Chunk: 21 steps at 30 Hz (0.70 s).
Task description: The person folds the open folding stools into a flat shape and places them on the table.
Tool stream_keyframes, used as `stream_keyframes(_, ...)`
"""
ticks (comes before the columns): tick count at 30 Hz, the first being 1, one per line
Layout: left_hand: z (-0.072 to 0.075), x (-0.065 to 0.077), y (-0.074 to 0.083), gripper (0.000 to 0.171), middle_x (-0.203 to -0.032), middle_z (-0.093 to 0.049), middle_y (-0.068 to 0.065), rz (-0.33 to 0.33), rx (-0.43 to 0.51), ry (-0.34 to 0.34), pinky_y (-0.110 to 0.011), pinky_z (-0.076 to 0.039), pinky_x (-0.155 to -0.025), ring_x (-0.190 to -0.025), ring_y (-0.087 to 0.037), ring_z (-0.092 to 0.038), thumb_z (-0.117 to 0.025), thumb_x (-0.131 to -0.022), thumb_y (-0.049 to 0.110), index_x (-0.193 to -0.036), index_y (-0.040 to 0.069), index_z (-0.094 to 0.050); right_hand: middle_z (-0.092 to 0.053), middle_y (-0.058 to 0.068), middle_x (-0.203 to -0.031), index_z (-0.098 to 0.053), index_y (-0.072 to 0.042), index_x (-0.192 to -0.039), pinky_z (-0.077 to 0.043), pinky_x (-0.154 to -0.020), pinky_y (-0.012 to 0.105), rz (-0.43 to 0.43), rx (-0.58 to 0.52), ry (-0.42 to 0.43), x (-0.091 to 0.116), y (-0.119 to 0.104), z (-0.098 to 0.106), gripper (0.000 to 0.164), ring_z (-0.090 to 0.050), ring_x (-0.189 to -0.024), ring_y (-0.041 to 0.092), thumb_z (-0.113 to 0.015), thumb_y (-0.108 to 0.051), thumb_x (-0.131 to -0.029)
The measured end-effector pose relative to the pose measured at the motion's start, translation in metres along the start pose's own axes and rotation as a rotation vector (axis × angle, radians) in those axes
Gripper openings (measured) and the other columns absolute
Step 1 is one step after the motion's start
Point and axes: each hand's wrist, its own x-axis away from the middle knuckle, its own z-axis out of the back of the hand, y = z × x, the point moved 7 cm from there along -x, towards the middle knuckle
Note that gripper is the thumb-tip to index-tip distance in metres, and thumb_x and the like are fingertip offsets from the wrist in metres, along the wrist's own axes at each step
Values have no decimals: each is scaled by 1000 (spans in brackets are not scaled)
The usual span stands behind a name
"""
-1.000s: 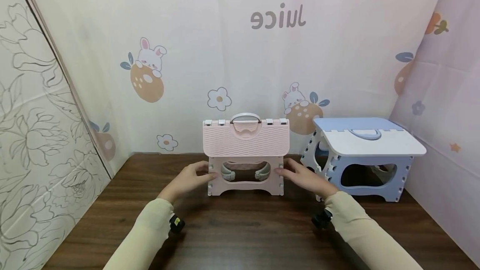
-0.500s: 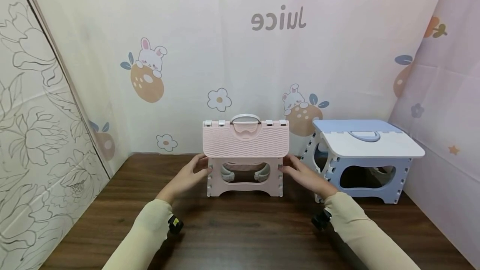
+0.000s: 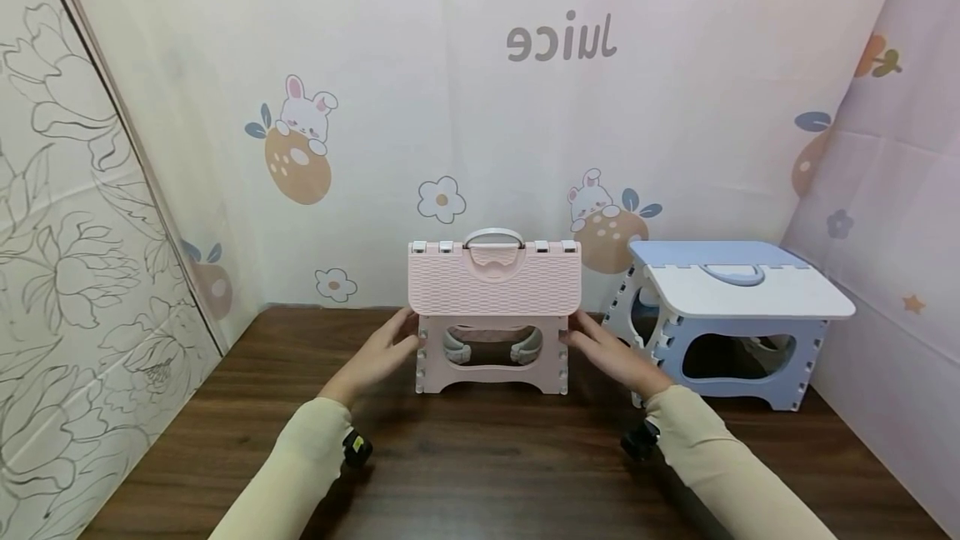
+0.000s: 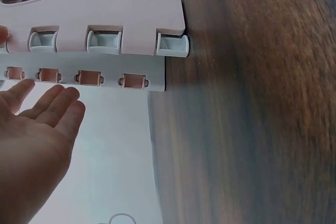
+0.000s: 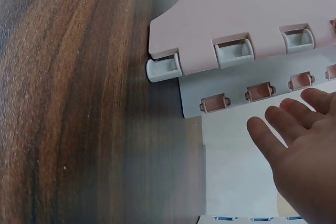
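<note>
While outstretched fingers (image 5: 265, 139) flank the pink stool (image 3: 495, 294), printed cloth (image 3: 420, 90) backs the brown table (image 3: 480, 473).

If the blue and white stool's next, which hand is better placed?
Probably the right hand, beside the pink stool on the side facing the blue and white stool. The left hand is at the pink stool's other side, farther away.

Since a second ago, the left thumb (image 3: 403, 347) of the left hand (image 3: 371, 362) has drawn off the front leg panel (image 3: 439, 377) of the pink stool (image 3: 495, 288) toward the left edge of the worktop (image 3: 480, 465); the right hand's (image 3: 617, 357) right thumb (image 3: 583, 343) has shifted back toward the right edge.
</note>
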Motion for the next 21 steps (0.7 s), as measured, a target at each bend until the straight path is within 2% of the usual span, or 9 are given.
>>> stream_keyframes(6, -2, -1, 2, 65, -157, -31, -23, -3, 24, 19, -52, -31, -113, -145, -35, -29, -48, -101, 14, -158, 3, -20, -9, 19, -165, -1, -16, -162, -25, -112, 62, 34, -6, 4, 1, -3, -1, 78, -15, -148, 41, -49, -39, -105)
stream_keyframes(7, -2, -3, -3, 66, -158, -31, -22, -6, 26, 27, -51, -31, -113, -145, -34, -29, -49, -100, 15, -159, 5, -20, -9, 19, -165, -1, -15, -162, -24, -112, 62, 36, -8, 3, 1, -3, -1, 78, -15, -148, 42, -49, -38, -105)
stream_keyframes(13, -3, -6, -4, 67, -158, -30, -22, 8, 23, 52, -52, -31, -113, -145, -35, -29, -48, -101, 17, -160, 6, -18, -6, 19, -165, 1, -15, -162, -22, -113, 62, 26, -34, 0, 1, -2, -3, 79, -12, -149, 40, -49, -36, -105)
stream_keyframes(21, -6, -10, -5, 64, -159, -28, -23, -7, 71, 34, -53, -33, -111, -143, -36, -31, -42, -105, 15, -161, 7, -10, -7, 19, -165, 1, -13, -162, -22, -113, 62, 34, -68, 1, 0, -2, -4, 77, -13, -149, 40, -47, -33, -105)
